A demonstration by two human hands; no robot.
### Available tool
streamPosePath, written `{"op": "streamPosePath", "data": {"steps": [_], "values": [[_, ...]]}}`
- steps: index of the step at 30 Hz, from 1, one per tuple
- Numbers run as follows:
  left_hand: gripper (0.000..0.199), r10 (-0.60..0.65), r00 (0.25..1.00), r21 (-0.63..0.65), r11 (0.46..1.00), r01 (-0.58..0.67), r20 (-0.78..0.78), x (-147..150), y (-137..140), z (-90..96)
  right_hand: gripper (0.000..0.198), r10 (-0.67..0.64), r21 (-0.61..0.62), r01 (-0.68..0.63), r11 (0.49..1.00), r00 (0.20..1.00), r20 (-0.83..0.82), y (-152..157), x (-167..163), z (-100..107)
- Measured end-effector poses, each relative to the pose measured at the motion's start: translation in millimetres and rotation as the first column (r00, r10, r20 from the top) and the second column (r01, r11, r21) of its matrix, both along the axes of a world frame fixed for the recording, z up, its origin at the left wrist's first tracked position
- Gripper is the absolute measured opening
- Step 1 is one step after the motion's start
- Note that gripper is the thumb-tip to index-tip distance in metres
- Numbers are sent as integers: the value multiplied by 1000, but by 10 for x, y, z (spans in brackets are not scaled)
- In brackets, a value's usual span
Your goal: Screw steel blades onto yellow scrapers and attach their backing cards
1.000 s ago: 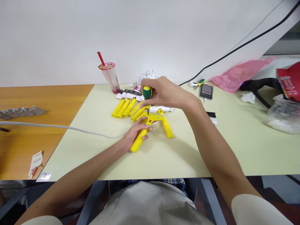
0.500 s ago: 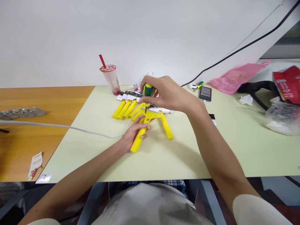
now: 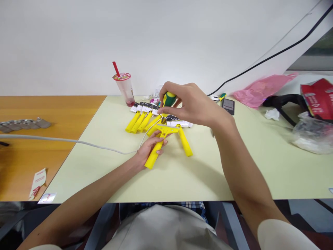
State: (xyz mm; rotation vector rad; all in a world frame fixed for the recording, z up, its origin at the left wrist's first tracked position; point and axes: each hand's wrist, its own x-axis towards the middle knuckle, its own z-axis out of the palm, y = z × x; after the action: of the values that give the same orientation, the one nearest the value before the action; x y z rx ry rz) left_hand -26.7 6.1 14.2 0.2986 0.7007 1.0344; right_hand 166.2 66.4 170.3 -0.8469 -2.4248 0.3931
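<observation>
My left hand (image 3: 151,147) is closed round the neck and upper handle of a yellow scraper (image 3: 154,155). The scraper's wide head faces away from me, with small screws on it. Above the head, my right hand (image 3: 189,102) grips a screwdriver (image 3: 169,99) by its green and yellow handle. The screwdriver leans, its tip close to the left part of the scraper head; whether it touches is hard to tell. Behind lie several more yellow scrapers (image 3: 142,122) in a row with black and white wrapped heads. Another yellow scraper (image 3: 185,141) rests just right of my left hand.
A cup with a red straw (image 3: 123,86) stands by the wall. A white cable (image 3: 91,146) runs in from the left. On the right are a small dark device (image 3: 228,106), a pink bag (image 3: 262,91), a red box (image 3: 317,99) and a clear plastic bag (image 3: 313,135).
The screwdriver has tilted, its handle shifting to the right and its tip away from the screw area. My right hand moved slightly right with it. My left hand holds the scraper as before.
</observation>
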Motion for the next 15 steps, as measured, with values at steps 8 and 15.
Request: {"op": "streamPosePath", "data": {"steps": [8,15], "values": [[61,1,1000,35,999,0,-11,-15,0,-17,27,-41,-73,47,996,996,81,22,117,57],[63,-3,999,40,999,5,-40,-16,-17,22,32,-69,-91,80,993,990,126,159,137,-13]]}}
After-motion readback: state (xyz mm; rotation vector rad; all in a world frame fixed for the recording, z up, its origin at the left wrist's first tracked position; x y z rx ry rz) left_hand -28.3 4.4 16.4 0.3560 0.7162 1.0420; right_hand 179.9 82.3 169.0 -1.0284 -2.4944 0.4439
